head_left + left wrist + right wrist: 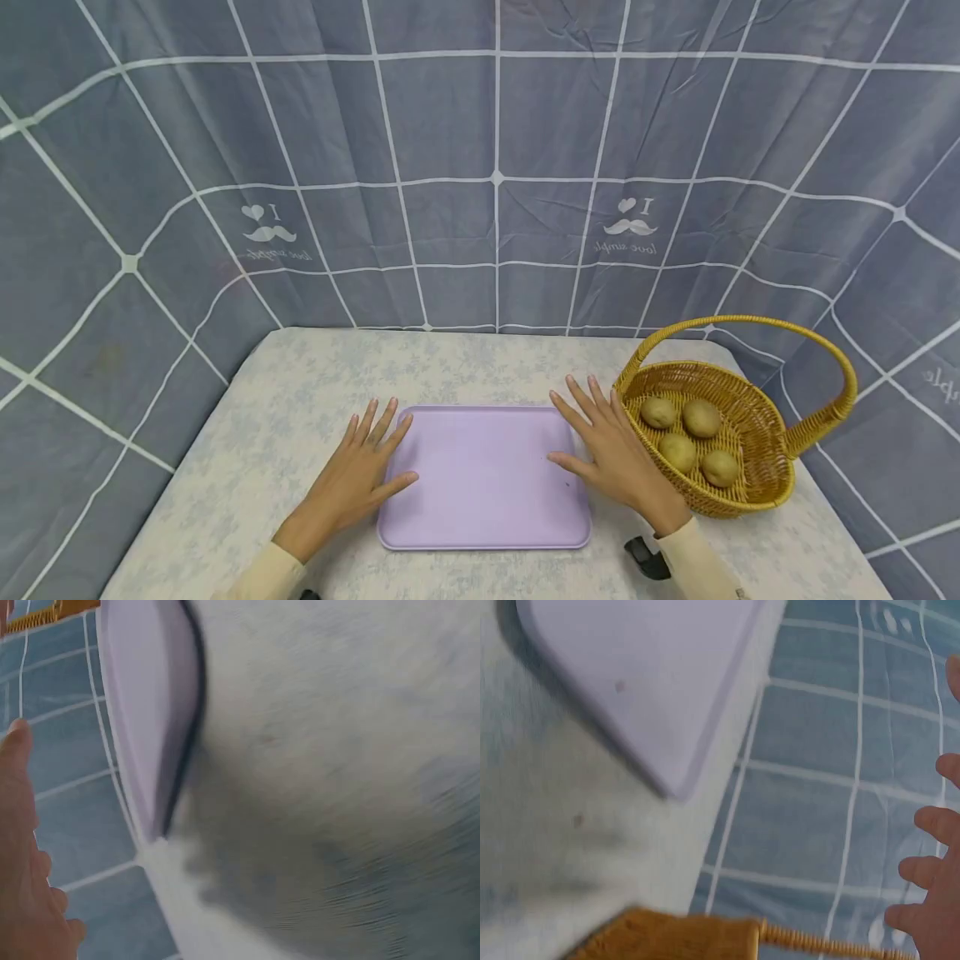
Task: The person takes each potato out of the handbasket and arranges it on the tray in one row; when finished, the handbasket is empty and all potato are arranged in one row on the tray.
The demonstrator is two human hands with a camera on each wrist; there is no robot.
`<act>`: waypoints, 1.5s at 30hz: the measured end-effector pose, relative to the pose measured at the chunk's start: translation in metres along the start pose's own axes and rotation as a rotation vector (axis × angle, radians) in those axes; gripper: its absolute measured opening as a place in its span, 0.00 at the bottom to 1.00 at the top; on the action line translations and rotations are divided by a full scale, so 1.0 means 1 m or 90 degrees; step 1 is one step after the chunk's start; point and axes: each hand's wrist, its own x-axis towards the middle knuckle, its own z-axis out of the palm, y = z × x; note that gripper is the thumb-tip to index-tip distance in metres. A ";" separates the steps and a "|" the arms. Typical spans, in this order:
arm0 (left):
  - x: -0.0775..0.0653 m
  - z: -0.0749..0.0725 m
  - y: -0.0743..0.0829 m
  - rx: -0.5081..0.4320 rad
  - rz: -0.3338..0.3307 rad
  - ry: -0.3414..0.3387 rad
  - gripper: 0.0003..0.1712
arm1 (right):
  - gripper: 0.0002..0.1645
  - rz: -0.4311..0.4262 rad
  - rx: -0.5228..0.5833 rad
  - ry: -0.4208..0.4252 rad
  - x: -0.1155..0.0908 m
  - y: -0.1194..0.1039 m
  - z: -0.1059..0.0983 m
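Note:
A lilac rectangular tray (pixel 486 483) lies flat on the patterned tablecloth in front of the person. The left hand (pixel 358 473), fingers spread, is over the tray's left edge and holds nothing; in the left wrist view its thumb side (pixel 22 855) shows apart from the tray. Over the tray's right side, the right hand (pixel 611 450) is spread too, also with nothing in it. Just right of that hand stands a yellow wicker basket (pixel 768 446) with a tall handle. Inside are several potatoes (pixel 701 418).
A pale floral cloth covers the table (pixel 300 375). Grey-blue curtains with white grid lines (pixel 450 225) hang behind it and at both sides. A small black strap (pixel 647 558) shows by the right wrist.

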 end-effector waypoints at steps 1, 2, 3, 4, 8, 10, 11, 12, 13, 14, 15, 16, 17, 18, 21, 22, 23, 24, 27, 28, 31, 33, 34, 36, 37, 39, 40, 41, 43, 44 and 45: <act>-0.003 0.002 -0.001 -0.026 -0.018 -0.004 0.47 | 0.48 0.007 0.007 0.012 -0.001 0.003 -0.003; -0.005 0.003 -0.003 -0.050 -0.034 -0.006 0.46 | 0.48 0.014 0.010 0.022 -0.002 0.006 -0.005; -0.008 0.005 -0.004 -0.070 -0.047 -0.006 0.46 | 0.48 0.022 0.014 0.032 -0.003 0.010 -0.008; -0.011 0.006 -0.005 -0.088 -0.060 -0.007 0.46 | 0.48 0.029 0.017 0.043 -0.005 0.014 -0.010; -0.019 0.012 -0.009 -0.128 -0.096 -0.013 0.45 | 0.48 0.068 0.040 0.080 -0.011 0.029 -0.018; -0.022 0.016 -0.010 -0.143 -0.113 -0.017 0.45 | 0.47 0.092 0.061 0.096 -0.015 0.036 -0.020; -0.023 0.019 -0.011 -0.153 -0.122 -0.017 0.45 | 0.47 0.107 0.077 0.101 -0.017 0.040 -0.020; -0.025 0.021 -0.012 -0.165 -0.130 -0.014 0.45 | 0.46 0.122 0.094 0.108 -0.020 0.043 -0.020; -0.027 0.023 -0.012 -0.180 -0.141 -0.014 0.44 | 0.46 0.136 0.111 0.114 -0.022 0.048 -0.020; -0.029 0.026 -0.013 -0.196 -0.152 -0.013 0.44 | 0.45 0.151 0.131 0.122 -0.025 0.051 -0.019; -0.031 0.029 -0.013 -0.212 -0.160 -0.011 0.44 | 0.44 0.165 0.152 0.130 -0.027 0.055 -0.019; -0.032 0.031 -0.014 -0.228 -0.168 -0.009 0.44 | 0.44 0.180 0.173 0.138 -0.030 0.060 -0.018; -0.033 0.033 -0.014 -0.242 -0.175 -0.007 0.44 | 0.43 0.192 0.192 0.147 -0.033 0.064 -0.018; -0.035 0.036 -0.014 -0.255 -0.181 -0.005 0.44 | 0.42 0.206 0.209 0.156 -0.036 0.068 -0.017; -0.037 0.042 -0.013 -0.282 -0.193 -0.004 0.44 | 0.40 0.244 0.237 0.182 -0.043 0.081 -0.015; -0.038 0.043 -0.012 -0.288 -0.198 -0.004 0.44 | 0.39 0.257 0.244 0.186 -0.045 0.085 -0.015; -0.038 0.044 -0.011 -0.291 -0.203 -0.007 0.44 | 0.38 0.271 0.250 0.185 -0.046 0.088 -0.014; -0.039 0.045 -0.010 -0.294 -0.206 -0.008 0.43 | 0.38 0.285 0.252 0.183 -0.047 0.092 -0.014; -0.041 0.049 -0.005 -0.288 -0.212 -0.012 0.41 | 0.37 0.311 0.256 0.152 -0.047 0.099 -0.010; -0.042 0.050 -0.003 -0.283 -0.212 -0.013 0.41 | 0.38 0.318 0.254 0.135 -0.048 0.101 -0.009; -0.044 0.055 0.001 -0.258 -0.196 -0.015 0.38 | 0.41 0.339 0.244 0.071 -0.047 0.105 -0.006; -0.045 0.057 0.002 -0.244 -0.186 -0.018 0.37 | 0.44 0.348 0.245 0.019 -0.047 0.107 -0.004; -0.046 0.058 0.003 -0.236 -0.181 -0.018 0.37 | 0.45 0.354 0.243 -0.006 -0.047 0.108 -0.002; -0.046 0.059 0.004 -0.229 -0.176 -0.017 0.36 | 0.46 0.363 0.239 -0.047 -0.047 0.108 -0.001; -0.046 0.059 0.004 -0.227 -0.177 -0.017 0.36 | 0.46 0.362 0.234 -0.061 -0.047 0.109 0.000; -0.047 0.060 0.004 -0.223 -0.179 -0.017 0.35 | 0.44 0.368 0.219 -0.081 -0.048 0.108 0.001; -0.047 0.060 0.005 -0.221 -0.178 -0.016 0.35 | 0.43 0.369 0.210 -0.084 -0.048 0.108 0.001; -0.046 0.061 0.005 -0.220 -0.178 -0.016 0.35 | 0.41 0.368 0.204 -0.084 -0.048 0.108 0.001; -0.046 0.062 0.005 -0.214 -0.177 -0.013 0.34 | 0.37 0.362 0.190 -0.080 -0.047 0.109 0.001; -0.046 0.062 0.005 -0.213 -0.175 -0.011 0.34 | 0.36 0.359 0.185 -0.078 -0.047 0.110 0.001; -0.045 0.062 0.005 -0.210 -0.175 -0.009 0.34 | 0.35 0.355 0.179 -0.075 -0.047 0.111 0.001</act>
